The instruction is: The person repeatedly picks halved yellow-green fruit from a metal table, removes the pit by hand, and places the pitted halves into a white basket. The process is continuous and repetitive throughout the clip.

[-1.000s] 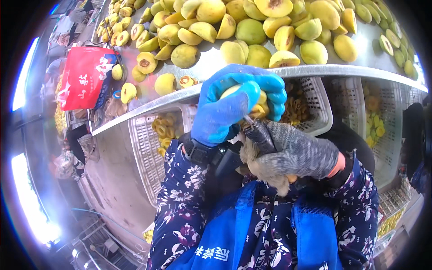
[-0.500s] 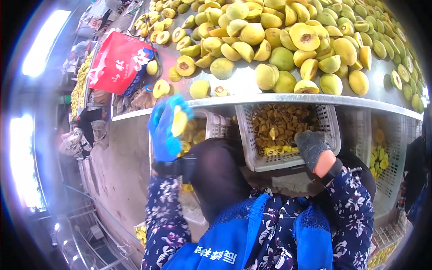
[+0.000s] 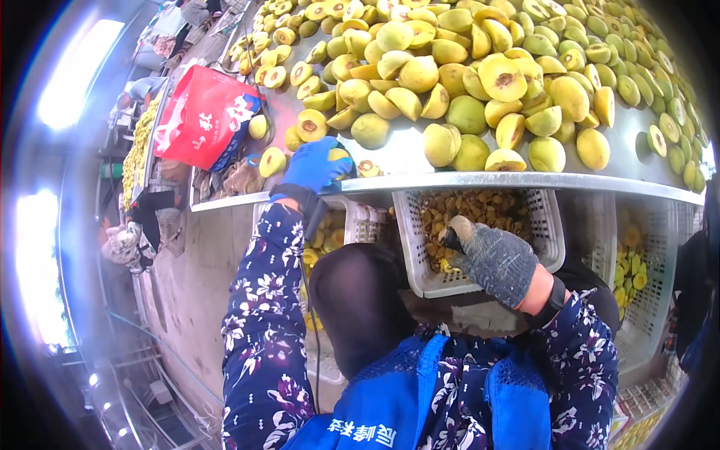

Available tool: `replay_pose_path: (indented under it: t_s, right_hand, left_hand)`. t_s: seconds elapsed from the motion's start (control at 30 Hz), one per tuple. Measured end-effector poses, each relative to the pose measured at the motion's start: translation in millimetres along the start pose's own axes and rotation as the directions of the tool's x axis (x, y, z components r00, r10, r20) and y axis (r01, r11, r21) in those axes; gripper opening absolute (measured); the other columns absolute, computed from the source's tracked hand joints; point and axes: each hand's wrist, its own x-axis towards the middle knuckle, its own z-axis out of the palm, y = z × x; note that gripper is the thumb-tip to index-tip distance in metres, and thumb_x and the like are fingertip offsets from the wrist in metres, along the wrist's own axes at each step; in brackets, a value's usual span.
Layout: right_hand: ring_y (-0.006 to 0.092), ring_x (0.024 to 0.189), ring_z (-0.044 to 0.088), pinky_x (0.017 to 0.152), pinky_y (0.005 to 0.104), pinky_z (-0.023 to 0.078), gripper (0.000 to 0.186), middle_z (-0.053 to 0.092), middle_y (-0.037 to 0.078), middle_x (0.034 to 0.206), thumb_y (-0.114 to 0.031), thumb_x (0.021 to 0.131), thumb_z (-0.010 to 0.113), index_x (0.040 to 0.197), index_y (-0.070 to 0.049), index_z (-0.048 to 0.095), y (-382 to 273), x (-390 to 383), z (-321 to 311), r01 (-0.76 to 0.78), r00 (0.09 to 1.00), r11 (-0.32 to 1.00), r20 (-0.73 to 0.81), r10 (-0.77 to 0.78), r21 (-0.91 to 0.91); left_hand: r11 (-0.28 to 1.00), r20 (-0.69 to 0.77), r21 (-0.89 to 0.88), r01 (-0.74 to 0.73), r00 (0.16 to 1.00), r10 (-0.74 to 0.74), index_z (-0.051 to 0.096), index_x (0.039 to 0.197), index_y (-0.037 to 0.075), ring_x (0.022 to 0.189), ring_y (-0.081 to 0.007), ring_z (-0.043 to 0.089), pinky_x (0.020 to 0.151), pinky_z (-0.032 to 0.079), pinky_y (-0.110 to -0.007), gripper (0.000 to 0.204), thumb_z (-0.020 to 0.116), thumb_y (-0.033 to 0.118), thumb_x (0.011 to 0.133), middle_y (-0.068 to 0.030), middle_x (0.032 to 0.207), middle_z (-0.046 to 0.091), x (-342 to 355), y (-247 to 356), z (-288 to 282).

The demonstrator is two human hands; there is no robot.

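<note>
So the left hand (image 3: 309, 169) in its blue glove is sitting just past the table's near edge, and the yellow fruit (image 3: 339, 155) is lying right under and beside the fingertips, on the metal tabletop (image 3: 401, 150). Fingers are touching it for sure, but the glove is covering so much that I can't tell if they're really closing on it or just resting there.

Lookwise, only a rounded bit of the fruit is showing: smooth, plain yellow, with the rest hiding behind the glove. A small piece with a brown-orange middle (image 3: 367, 169) is lying just right of it, and a cut fruit with a brown hollow (image 3: 311, 126) is facing up right behind the hand. Another cut fruit (image 3: 271, 161) is lying to the left, near a red bag (image 3: 206, 116). The big heap of yellow-green fruit (image 3: 465, 75) is spreading across farther back.

The right hand (image 3: 499, 259), grey glove, is clenching 1 dark-handled tool (image 3: 451, 240), mostly hidden by the fingers. That hand is hanging over the front of a white crate (image 3: 411, 232), well apart from the left hand's fruit. Brown bits (image 3: 480, 214) are filling the crate.
</note>
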Motion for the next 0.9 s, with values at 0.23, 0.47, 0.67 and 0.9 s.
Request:
replay_pose_path:
  t_s: [0.23,0.47,0.67,0.9]
  right_hand:
    - [0.0449,0.088,0.063,0.07,0.0494,0.051,0.036,0.065,0.023,0.092,-0.021,0.084,0.073,0.111,-0.007,0.054,-17,15,-4,-0.063,0.98,0.885,-0.137,0.141,0.461]
    - [0.0419,0.093,0.066,0.074,0.046,0.053,0.044,0.067,0.022,0.097,-0.018,0.084,0.074,0.12,-0.004,0.053,-29,28,-12,-0.079,0.934,0.845,-0.256,0.248,0.529]
    - [0.045,0.089,0.064,0.074,0.0512,0.051,0.038,0.067,0.025,0.091,-0.027,0.089,0.067,0.118,-0.006,0.053,-18,32,-10,-0.046,0.924,0.823,-0.29,0.251,0.567]
    - [0.0443,0.092,0.063,0.073,0.0478,0.052,0.034,0.066,0.024,0.095,-0.022,0.094,0.064,0.121,-0.005,0.052,-19,30,-6,-0.213,0.919,0.869,-0.21,0.333,0.446]
  left_hand:
    - [0.254,0.034,-0.966,0.039,0.999,-0.025,0.047,0.138,0.001,0.105,-0.025,0.064,0.086,0.056,-0.035,0.054,0.059,0.011,0.086,-0.0153,0.131,0.057,-29,31,-27]
    - [-0.434,-0.001,-0.9,0.043,0.995,0.101,0.051,0.13,-0.004,0.097,-0.0289,0.066,0.084,0.057,-0.041,0.056,0.044,0.044,0.101,-0.018,0.114,0.064,-60,139,-1]
    - [-0.378,-0.094,-0.921,-0.094,0.995,-0.018,0.057,0.115,-0.003,0.088,-0.0249,0.065,0.083,0.056,-0.038,0.044,0.043,0.037,0.104,-0.0142,0.1,0.065,-60,191,24]
    - [0.243,-0.516,-0.821,-0.517,0.854,0.074,0.057,0.107,-0.004,0.089,-0.0206,0.063,0.081,0.051,-0.032,0.039,0.037,0.028,0.106,-0.0131,0.099,0.064,-58,194,29]
